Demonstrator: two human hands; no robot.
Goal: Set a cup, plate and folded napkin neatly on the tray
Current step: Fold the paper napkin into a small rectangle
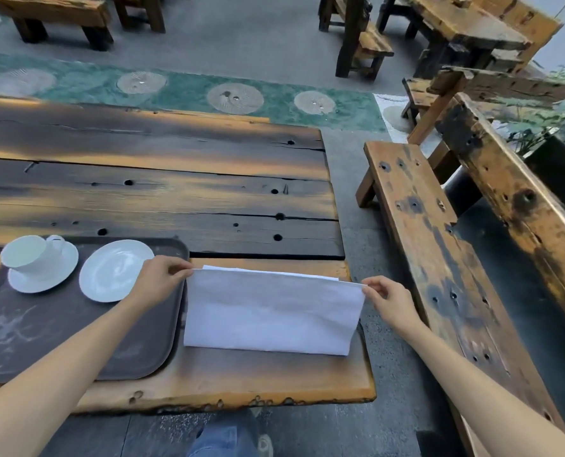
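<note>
Both top corners of the white napkin are pinched: left hand, right hand. Napkin is held beside the tray, near the table edge; cup and plate sit on the tray.

A long wooden table of dark, scorched planks with orange grain fills the left and middle of the view; its boards carry round holes and long cracks, and its near edge is rough and pitted. Just beside its right end, across a strip of grey floor, stands a worn wooden bench with black-ringed holes along the seat and a heavy plank backrest. Beyond the table's far edge runs a green floor band set with pale round discs. More rough wooden benches and tables stand at the top. Green foliage shows at the right edge.
</note>
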